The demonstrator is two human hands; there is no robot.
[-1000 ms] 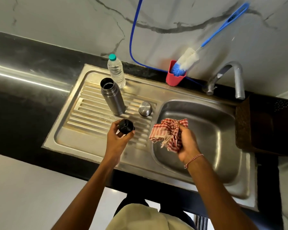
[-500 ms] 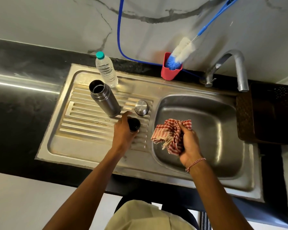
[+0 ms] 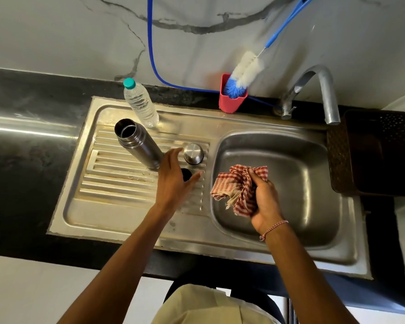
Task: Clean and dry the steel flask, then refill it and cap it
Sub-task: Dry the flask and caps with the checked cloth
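steel flask [image 3: 138, 143] is standing open-mouthed on the drainboard [image 3: 117, 183] | black stopper [image 3: 185, 174] and steel cup [image 3: 193, 153] are sitting just beside its base | we are spreading our left hand [image 3: 173, 181] over the stopper, fingers straight, gripping nothing | our right hand [image 3: 264, 202] is clutching the checked cloth [image 3: 239, 185] over the basin [image 3: 290, 164] | water bottle [image 3: 140, 102] is standing behind the flask

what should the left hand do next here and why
Probably close the left hand on the round steel cup lid and bring it to the red-checked cloth bunched in the right hand. The left hand is open, holding nothing, its fingertips beside the lid; the small black stopper lies on the drainboard beneath it, and the tall steel flask stands uncapped.
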